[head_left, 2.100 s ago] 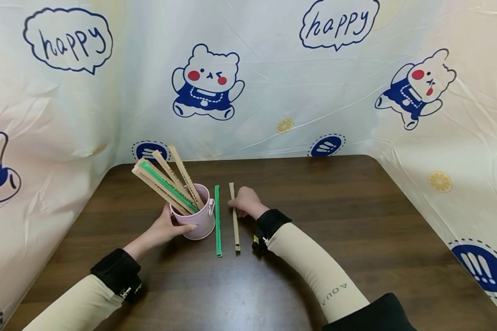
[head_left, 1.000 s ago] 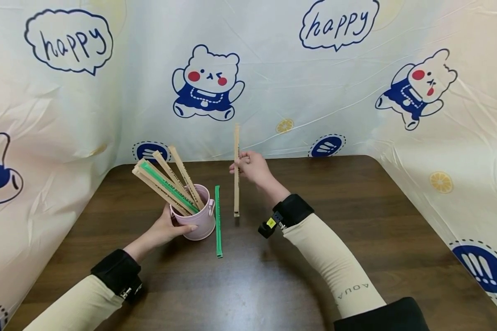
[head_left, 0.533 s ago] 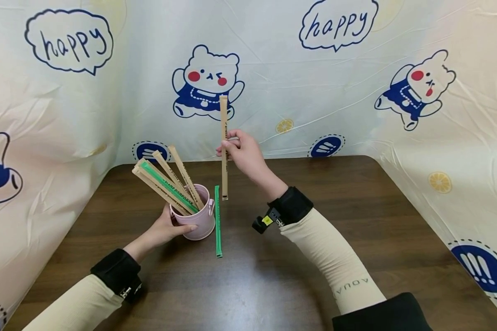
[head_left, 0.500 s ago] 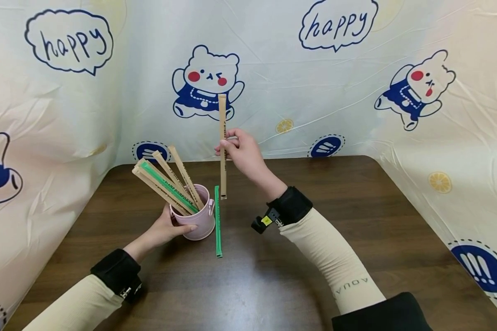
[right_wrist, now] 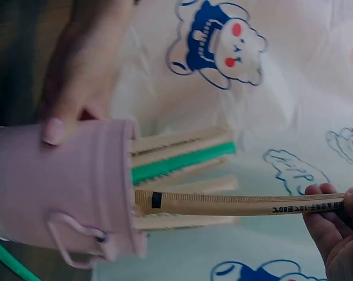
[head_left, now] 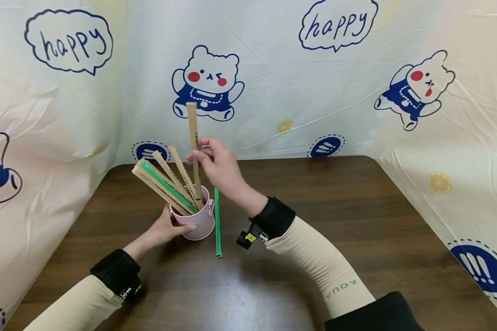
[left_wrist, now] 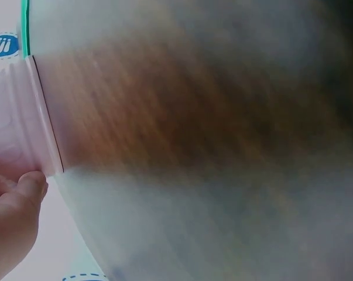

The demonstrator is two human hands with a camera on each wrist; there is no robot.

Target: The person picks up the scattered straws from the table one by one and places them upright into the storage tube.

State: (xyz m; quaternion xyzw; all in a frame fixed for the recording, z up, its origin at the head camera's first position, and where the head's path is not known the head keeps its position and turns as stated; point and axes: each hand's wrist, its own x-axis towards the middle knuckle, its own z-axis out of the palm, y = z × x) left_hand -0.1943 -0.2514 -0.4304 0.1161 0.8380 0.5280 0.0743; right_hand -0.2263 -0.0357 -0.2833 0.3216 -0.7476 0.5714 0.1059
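Note:
My left hand (head_left: pixel 165 227) grips a small pink bucket (head_left: pixel 200 225) from its left side, thumb across the front. Several brown paper-wrapped straws (head_left: pixel 184 174) and a green-wrapped one (head_left: pixel 165 184) lean leftward out of it. Between thumb and fingers, my right hand (head_left: pixel 223 170) pinches another brown wrapped straw (right_wrist: pixel 240 204), nearly upright over the bucket's mouth. Its lower end is at the rim; whether it is inside, I cannot tell. A single green wrapped straw (head_left: pixel 218 225) lies on the table just right of the bucket, its far end behind the right hand.
The brown wooden table (head_left: pixel 314 220) extends to both sides and toward me. A white printed curtain (head_left: pixel 273 82) hangs behind and around it. The bucket's wire handle (right_wrist: pixel 71 240) hangs down on its side.
My right hand has picked up the brown wrapped straw from the table, lifted it upright and carried it left over the bucket. The left hand and bucket have stayed put.

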